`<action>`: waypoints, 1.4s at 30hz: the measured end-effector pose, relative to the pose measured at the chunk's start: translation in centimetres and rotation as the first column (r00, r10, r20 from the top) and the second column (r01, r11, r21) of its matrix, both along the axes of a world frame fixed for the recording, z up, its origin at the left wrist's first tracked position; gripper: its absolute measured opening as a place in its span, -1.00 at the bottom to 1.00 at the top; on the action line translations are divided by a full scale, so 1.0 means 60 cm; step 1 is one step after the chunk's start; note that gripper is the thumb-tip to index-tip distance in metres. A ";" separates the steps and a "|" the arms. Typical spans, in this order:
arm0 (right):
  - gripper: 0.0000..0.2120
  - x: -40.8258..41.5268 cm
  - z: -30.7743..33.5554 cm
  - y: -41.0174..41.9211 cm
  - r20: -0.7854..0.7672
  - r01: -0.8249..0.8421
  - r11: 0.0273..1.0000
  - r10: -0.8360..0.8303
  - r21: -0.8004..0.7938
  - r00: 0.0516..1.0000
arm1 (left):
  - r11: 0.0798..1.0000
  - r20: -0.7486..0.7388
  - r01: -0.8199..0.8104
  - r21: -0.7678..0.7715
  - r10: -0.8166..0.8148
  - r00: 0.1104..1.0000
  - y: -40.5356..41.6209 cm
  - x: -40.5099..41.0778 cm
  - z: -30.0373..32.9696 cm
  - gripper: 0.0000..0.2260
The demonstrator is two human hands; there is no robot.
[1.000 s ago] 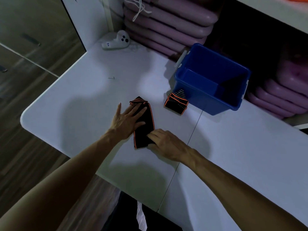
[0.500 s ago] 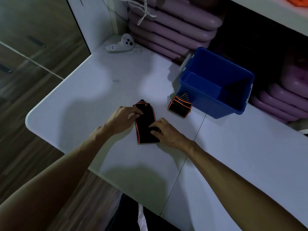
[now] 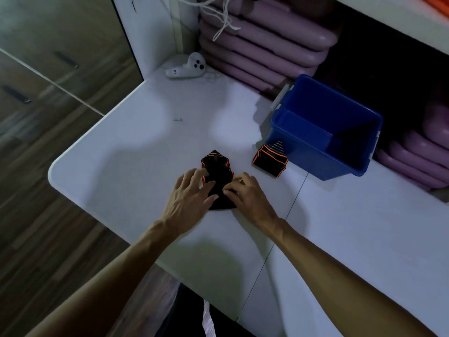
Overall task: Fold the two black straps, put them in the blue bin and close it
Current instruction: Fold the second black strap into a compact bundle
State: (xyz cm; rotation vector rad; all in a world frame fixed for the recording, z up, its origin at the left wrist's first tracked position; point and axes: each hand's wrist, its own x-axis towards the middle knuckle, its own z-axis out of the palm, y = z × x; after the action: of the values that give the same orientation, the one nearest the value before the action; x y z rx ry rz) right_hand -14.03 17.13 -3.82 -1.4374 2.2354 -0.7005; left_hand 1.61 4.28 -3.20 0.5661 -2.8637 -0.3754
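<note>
A black strap with orange edging (image 3: pixel 217 170) lies on the white table (image 3: pixel 136 152), partly folded. My left hand (image 3: pixel 192 195) grips its left edge and my right hand (image 3: pixel 245 192) grips its right edge, fingers curled onto the fabric. A second black strap (image 3: pixel 269 161), folded into a small bundle, rests to the right against the front wall of the blue bin (image 3: pixel 313 154). The bin stands open and looks empty inside. A pale lid edge or latch (image 3: pixel 280 97) shows at the bin's far left corner.
A white hand controller (image 3: pixel 187 68) lies at the table's back left corner. Stacked purple cushions (image 3: pixel 262 45) fill the shelf behind, with more at the right (image 3: pixel 422 154). A small screw (image 3: pixel 177 119) lies on the table. The table's left edge drops to wooden flooring.
Both hands have closed in on the strap from its two sides, and the strap looks shorter and more bunched. The view has shifted slightly. The folded strap and the bin have not moved.
</note>
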 end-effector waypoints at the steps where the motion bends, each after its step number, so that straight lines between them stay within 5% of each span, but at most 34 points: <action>1: -0.72 0.000 0.000 0.007 -0.046 -0.037 0.999 0.038 0.015 0.998 | 1.000 0.019 0.017 0.015 -0.017 1.000 0.003 0.005 0.000 -0.65; 4: -0.44 0.000 0.002 0.027 -0.169 -0.183 0.977 0.200 0.111 0.965 | 0.995 0.133 0.019 0.100 -0.032 0.991 0.012 0.018 -0.007 -0.53; 7: -0.44 0.000 0.001 0.024 -0.267 -0.225 0.963 0.258 0.149 0.929 | 0.989 0.173 -0.010 0.146 -0.015 0.985 0.010 0.014 -0.006 -0.49; 14: -0.57 -0.009 0.005 0.018 -0.330 -0.290 0.953 0.303 0.088 0.894 | 0.982 -0.124 -0.046 0.181 0.069 0.990 -0.044 -0.034 0.019 -0.74; 19: -0.55 -0.007 0.008 0.015 -0.335 -0.280 0.954 0.299 0.106 0.893 | 0.949 0.128 0.024 0.314 -0.068 0.989 -0.088 -0.091 0.004 -0.76; 26: -0.55 -0.013 0.014 0.010 -0.305 -0.293 0.947 0.321 0.135 0.897 | 0.965 0.133 0.261 -0.030 -0.255 0.958 -0.113 -0.099 -0.014 -0.68; 30: -0.55 -0.015 0.018 0.009 -0.287 -0.294 0.944 0.327 0.151 0.900 | 0.981 -0.050 0.160 -0.108 -0.166 0.985 -0.110 -0.108 -0.007 -0.77; 34: -0.53 -0.008 0.015 0.013 -0.292 -0.286 0.947 0.317 0.144 0.903 | 0.995 0.088 -0.040 0.091 0.032 0.996 -0.123 -0.118 -0.008 -0.51; 42: -0.56 -0.014 0.013 0.008 -0.269 -0.314 0.939 0.341 0.139 0.901 | 0.936 0.074 -0.117 0.332 0.098 0.992 -0.143 -0.138 -0.026 -0.84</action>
State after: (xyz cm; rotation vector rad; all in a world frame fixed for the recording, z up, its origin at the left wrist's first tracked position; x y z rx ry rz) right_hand -14.89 17.60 -3.04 -1.9109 2.1120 -0.2853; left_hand -6.65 -4.28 -4.78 0.7997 -2.8199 -0.8522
